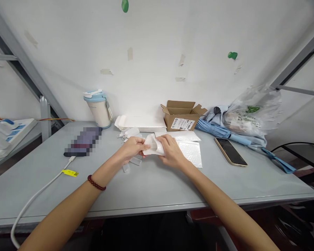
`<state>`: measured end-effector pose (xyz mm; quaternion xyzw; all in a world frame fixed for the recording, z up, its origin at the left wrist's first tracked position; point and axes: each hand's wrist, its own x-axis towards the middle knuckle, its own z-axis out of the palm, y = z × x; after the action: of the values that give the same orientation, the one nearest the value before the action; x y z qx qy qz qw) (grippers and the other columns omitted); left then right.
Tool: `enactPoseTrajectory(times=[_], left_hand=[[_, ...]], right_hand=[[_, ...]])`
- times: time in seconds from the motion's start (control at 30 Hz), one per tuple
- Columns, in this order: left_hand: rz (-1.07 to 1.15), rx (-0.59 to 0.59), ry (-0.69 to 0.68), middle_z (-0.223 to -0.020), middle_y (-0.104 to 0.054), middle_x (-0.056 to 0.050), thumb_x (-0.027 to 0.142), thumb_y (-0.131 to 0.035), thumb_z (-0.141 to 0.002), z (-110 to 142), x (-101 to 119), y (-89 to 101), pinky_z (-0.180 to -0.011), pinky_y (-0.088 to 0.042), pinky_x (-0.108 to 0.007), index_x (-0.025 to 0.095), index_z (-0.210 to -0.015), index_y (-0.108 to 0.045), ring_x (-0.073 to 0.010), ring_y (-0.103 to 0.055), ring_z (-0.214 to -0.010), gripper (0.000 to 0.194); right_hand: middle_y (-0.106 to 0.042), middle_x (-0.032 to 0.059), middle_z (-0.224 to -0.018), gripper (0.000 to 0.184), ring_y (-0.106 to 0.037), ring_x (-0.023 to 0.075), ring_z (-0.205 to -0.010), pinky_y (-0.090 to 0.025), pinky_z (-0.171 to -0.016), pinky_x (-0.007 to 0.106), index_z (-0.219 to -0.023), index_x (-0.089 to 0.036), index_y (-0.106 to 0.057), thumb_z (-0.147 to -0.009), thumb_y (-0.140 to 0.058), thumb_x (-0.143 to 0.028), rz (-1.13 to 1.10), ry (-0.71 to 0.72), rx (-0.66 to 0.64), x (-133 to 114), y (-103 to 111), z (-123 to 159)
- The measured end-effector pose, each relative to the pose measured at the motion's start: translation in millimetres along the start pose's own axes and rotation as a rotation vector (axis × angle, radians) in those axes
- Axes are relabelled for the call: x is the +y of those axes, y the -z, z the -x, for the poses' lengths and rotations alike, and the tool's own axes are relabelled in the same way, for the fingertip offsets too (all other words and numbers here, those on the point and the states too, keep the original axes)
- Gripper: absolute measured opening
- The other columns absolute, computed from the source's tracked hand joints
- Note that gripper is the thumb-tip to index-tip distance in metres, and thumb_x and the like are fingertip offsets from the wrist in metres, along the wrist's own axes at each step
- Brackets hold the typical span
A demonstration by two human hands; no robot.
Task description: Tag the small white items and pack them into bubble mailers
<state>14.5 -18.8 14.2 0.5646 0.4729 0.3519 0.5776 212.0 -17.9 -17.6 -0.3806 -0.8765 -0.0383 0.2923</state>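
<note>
Between both hands is a white padded envelope [155, 150], its mouth spread apart and facing me. My left hand [132, 149] pinches the envelope's left edge with thumb and fingers. On the opposite side, my right hand [172, 150] wraps over the envelope's top and right edge. Small clear plastic pieces [136, 160] lie on the desk beneath and beside my left hand. Behind them sit white tagged items [131, 132], partly hidden. Another bubble envelope [192, 153] lies flat just right of my right hand.
A stack of white envelopes [143, 122] and an open cardboard box [181, 118] stand at the back. A tumbler [99, 111] and a cabled, blurred-out device [83, 142] are left. At right are a phone [230, 152], blue umbrella [222, 131] and plastic bag [251, 115].
</note>
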Motion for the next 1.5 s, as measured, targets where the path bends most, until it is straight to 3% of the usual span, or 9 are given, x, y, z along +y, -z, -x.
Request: enactPoseTrajectory(times=[0.17, 0.27, 0.33, 0.43, 0.5, 0.63, 0.93, 1.2, 1.5], left_hand=[[-0.035, 0.039, 0.039, -0.051, -0.058, -0.001, 0.035, -0.073, -0.061, 1.1, 0.2, -7.1, -0.046, -0.046, -0.027, 0.017, -0.059, -0.06, -0.0138, -0.055, -0.045, 0.021], [-0.109, 0.087, -0.029, -0.054, -0.061, -0.003, 0.038, -0.067, -0.066, -0.8, 2.3, -1.8, -0.049, -0.047, -0.029, 0.016, -0.065, -0.061, -0.0156, -0.057, -0.048, 0.022], [-0.229, 0.233, -0.136, -0.061, -0.064, -0.004, 0.037, -0.061, -0.069, -2.6, 5.7, 10.5, -0.052, -0.048, -0.029, 0.016, -0.068, -0.062, -0.0163, -0.059, -0.052, 0.021], [-0.536, 0.614, -0.28, -0.068, -0.067, -0.005, 0.031, -0.056, -0.07, -5.4, 10.5, 39.1, -0.062, -0.047, -0.03, 0.017, -0.073, -0.064, -0.0186, -0.061, -0.062, 0.017], [-0.689, 0.71, -0.288, -0.071, -0.068, -0.005, 0.028, -0.055, -0.068, -7.1, 11.0, 58.1, -0.069, -0.046, -0.03, 0.018, -0.071, -0.064, -0.0211, -0.062, -0.071, 0.013], [-0.847, 0.619, -0.156, -0.074, -0.07, -0.006, 0.025, -0.059, -0.063, -11.0, 4.5, 79.3, -0.07, -0.044, -0.031, 0.019, -0.069, -0.066, -0.0245, -0.062, -0.075, 0.011], [-1.044, 0.561, -0.173, -0.075, -0.069, -0.009, 0.026, -0.051, -0.068, -21.9, -16.4, 76.8, -0.064, -0.04, -0.03, 0.019, -0.065, -0.062, -0.0264, -0.062, -0.075, 0.014], [-0.952, 0.592, -0.265, -0.076, -0.067, -0.007, 0.028, -0.049, -0.069, -19.8, -8.7, 77.1, -0.067, -0.041, -0.03, 0.02, -0.069, -0.06, -0.0231, -0.06, -0.071, 0.014], [-0.612, 0.58, -0.474, -0.078, -0.065, -0.004, 0.032, -0.053, -0.075, -3.7, 12.5, 53.1, -0.067, -0.044, -0.027, 0.017, -0.08, -0.06, -0.0168, -0.058, -0.072, 0.018]], right_hand=[[-0.05, 0.0151, -0.114, 0.062, -0.045, 0.0297, -0.103, -0.038, -0.082, 0.041, -0.124, -0.015, -0.04, -0.064, -0.056, -0.017, -0.001, -0.02, -0.055, -3.7, 1.5, -0.7], [-0.053, 0.0141, -0.115, 0.061, -0.047, 0.0296, -0.102, -0.037, -0.084, 0.042, -0.125, -0.016, -0.039, -0.065, -0.055, -0.016, 0.007, -0.109, -0.083, -2.4, 4.2, -2.4], [-0.055, 0.0139, -0.114, 0.06, -0.048, 0.0293, -0.103, -0.036, -0.085, 0.041, -0.124, -0.016, -0.04, -0.066, -0.054, -0.015, 0.016, -0.154, -0.073, 0.5, 5.9, -3.4], [-0.055, 0.0143, -0.114, 0.059, -0.048, 0.0297, -0.105, -0.035, -0.086, 0.041, -0.122, -0.016, -0.041, -0.065, -0.054, -0.015, 0.035, -0.19, -0.026, 5.4, 7.5, -4.1], [-0.055, 0.0141, -0.114, 0.058, -0.048, 0.03, -0.105, -0.035, -0.085, 0.041, -0.123, -0.017, -0.04, -0.066, -0.054, -0.016, 0.043, -0.205, 0.008, 7.8, 7.5, -4.1], [-0.055, 0.0139, -0.114, 0.057, -0.048, 0.0302, -0.105, -0.035, -0.085, 0.041, -0.124, -0.016, -0.04, -0.068, -0.053, -0.017, 0.06, -0.214, 0.037, 9.8, 5.4, -3.6], [-0.056, 0.0136, -0.115, 0.054, -0.048, 0.0298, -0.105, -0.035, -0.084, 0.041, -0.121, -0.017, -0.042, -0.069, -0.053, -0.015, 0.051, -0.205, 0.036, 9.1, 2.0, -3.3], [-0.056, 0.0139, -0.113, 0.054, -0.049, 0.0299, -0.103, -0.036, -0.084, 0.042, -0.121, -0.017, -0.041, -0.069, -0.054, -0.015, 0.051, -0.231, 0.01, 8.7, 2.7, -4.3], [-0.054, 0.0147, -0.116, 0.055, -0.047, 0.0293, -0.106, -0.035, -0.086, 0.041, -0.123, -0.014, -0.04, -0.07, -0.055, -0.014, 0.089, -0.263, -0.018, 7.8, 2.0, -3.8]])
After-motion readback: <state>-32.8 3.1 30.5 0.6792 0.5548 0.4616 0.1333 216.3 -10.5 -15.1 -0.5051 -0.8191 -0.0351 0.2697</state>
